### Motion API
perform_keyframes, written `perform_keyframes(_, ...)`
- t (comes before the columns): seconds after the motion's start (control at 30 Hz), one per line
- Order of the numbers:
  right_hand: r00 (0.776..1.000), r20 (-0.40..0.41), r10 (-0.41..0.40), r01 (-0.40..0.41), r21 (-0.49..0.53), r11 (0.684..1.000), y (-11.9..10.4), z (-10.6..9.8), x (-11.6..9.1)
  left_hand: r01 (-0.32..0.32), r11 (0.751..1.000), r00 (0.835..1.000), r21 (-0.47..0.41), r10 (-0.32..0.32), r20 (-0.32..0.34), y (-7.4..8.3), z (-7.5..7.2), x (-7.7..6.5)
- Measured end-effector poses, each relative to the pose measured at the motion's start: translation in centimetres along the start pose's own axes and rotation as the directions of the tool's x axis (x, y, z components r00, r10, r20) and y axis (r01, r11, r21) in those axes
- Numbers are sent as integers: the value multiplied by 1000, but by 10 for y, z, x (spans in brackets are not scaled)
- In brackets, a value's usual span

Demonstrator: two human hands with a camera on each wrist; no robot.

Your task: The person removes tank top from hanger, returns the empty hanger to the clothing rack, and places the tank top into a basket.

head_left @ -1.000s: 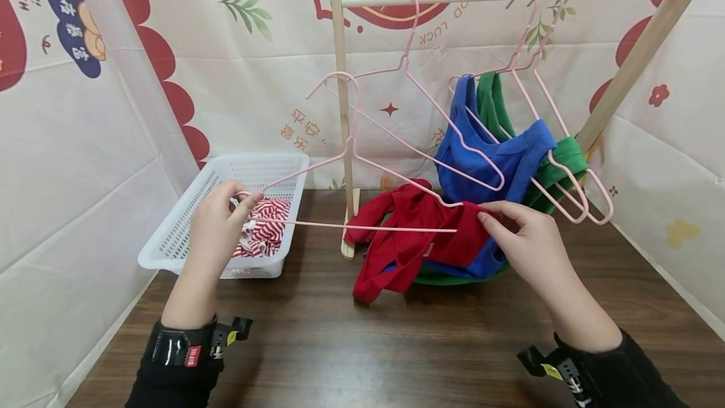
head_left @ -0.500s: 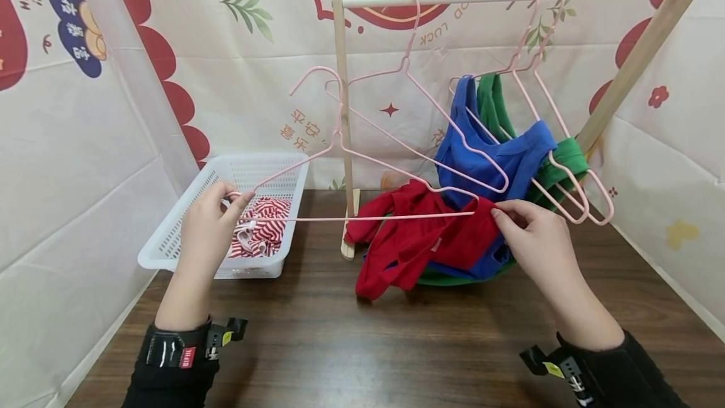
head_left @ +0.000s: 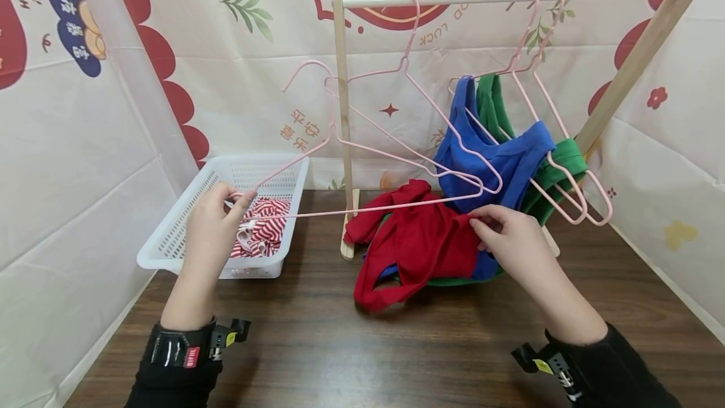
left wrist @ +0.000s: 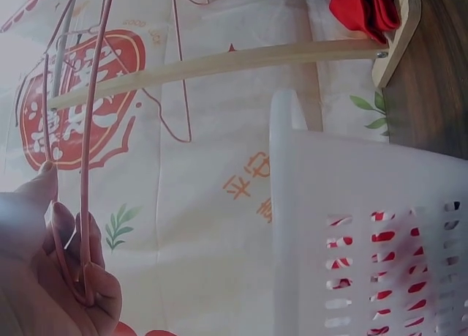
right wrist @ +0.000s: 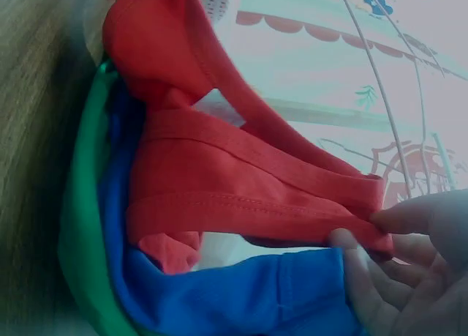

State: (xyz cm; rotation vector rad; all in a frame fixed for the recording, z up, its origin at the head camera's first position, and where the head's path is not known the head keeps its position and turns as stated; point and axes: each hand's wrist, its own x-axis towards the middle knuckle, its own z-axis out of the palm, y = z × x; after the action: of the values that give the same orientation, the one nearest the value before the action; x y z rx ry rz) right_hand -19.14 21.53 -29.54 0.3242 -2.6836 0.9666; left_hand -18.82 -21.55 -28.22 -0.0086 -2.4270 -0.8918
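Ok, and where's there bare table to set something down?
Widest: the front of the table, between the black sleeves. A narrow strip shows between the white basket and the rack's left foot, though a pink hanger crosses over it. Crowded: by the right hand, where a red garment overlies blue and green cloth.

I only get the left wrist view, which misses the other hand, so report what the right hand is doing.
Observer: The right hand pinches an edge of the red garment.
Operator: Copy. Tell me whether the far end of the pink hanger in the left hand carries any cloth.
Observer: It does not; the head view shows that end bare.
Operator: Now give me what lies under the red garment.
Observer: Blue cloth and green cloth show beneath it.
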Motion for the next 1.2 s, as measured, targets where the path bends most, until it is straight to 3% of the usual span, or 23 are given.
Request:
perform_keyframes(0.2,994,105,-6,14,-75,997,0,7,3,-19,1000,1000,0,19,14,1,4,0)
perform_keyframes(0.37,993,116,-27,40,-108,993,0,9,4,-20,1000,999,9,20,25,2,7,-1)
perform_keyframes(0.6,996,88,-17,27,-107,994,-3,6,4,-14,1000,1000,2,14,26,1,7,0)
perform_keyframes(0.77,999,48,-10,11,-32,999,-3,3,4,-22,1000,1000,-9,22,18,0,5,0)
perform_keyframes(0.93,999,-10,-44,45,38,998,-5,1,2,-43,999,999,-4,43,11,0,4,0)
perform_keyframes(1.2,985,-93,-142,146,31,989,-5,1,-3,-91,995,995,26,92,-24,2,7,-2)
